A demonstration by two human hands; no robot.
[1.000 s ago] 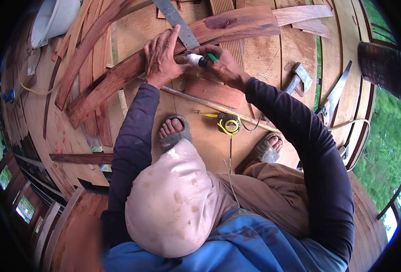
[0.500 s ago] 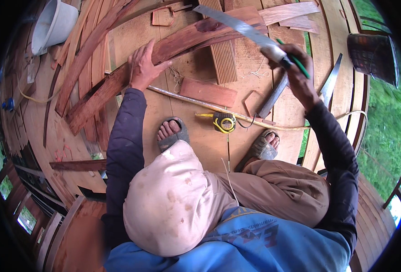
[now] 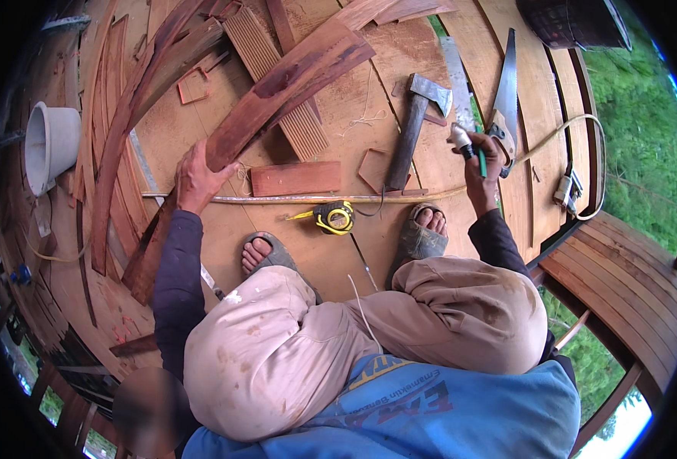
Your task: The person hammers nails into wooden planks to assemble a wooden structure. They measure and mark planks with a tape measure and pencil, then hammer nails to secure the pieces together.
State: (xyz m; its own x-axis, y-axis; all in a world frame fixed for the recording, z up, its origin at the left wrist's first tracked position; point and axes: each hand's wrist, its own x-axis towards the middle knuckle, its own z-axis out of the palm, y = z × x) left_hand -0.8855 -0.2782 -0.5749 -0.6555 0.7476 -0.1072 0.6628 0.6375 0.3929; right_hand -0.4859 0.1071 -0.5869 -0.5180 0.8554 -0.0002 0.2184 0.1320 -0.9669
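A long, curved reddish-brown plank (image 3: 281, 88) slants across the work floor, its far part resting over a grooved board (image 3: 266, 73). My left hand (image 3: 199, 180) grips it near the middle, thumb on one side and fingers on the other. Off to the right, my right hand (image 3: 485, 162) is closed round a try square with a pale stock and a long steel blade (image 3: 457, 80) pointing away from me. A green pencil (image 3: 482, 162) sticks out of the same hand. Close to this hand lies a handsaw (image 3: 506, 92). A hatchet (image 3: 411, 130) rests between the plank and the square.
A yellow-black tape measure (image 3: 332, 217) lies before my feet, near a short red block (image 3: 295, 178) and a long thin hose (image 3: 277, 200). A white bucket (image 3: 51, 145) stands left, a dark bucket (image 3: 575, 23) far right. Strips of wood (image 3: 116, 138) pile up at left.
My right hand has drawn the square back from over the plank to the right, its blade swinging to point away from me. The left hand stays on the plank. The view has shifted.
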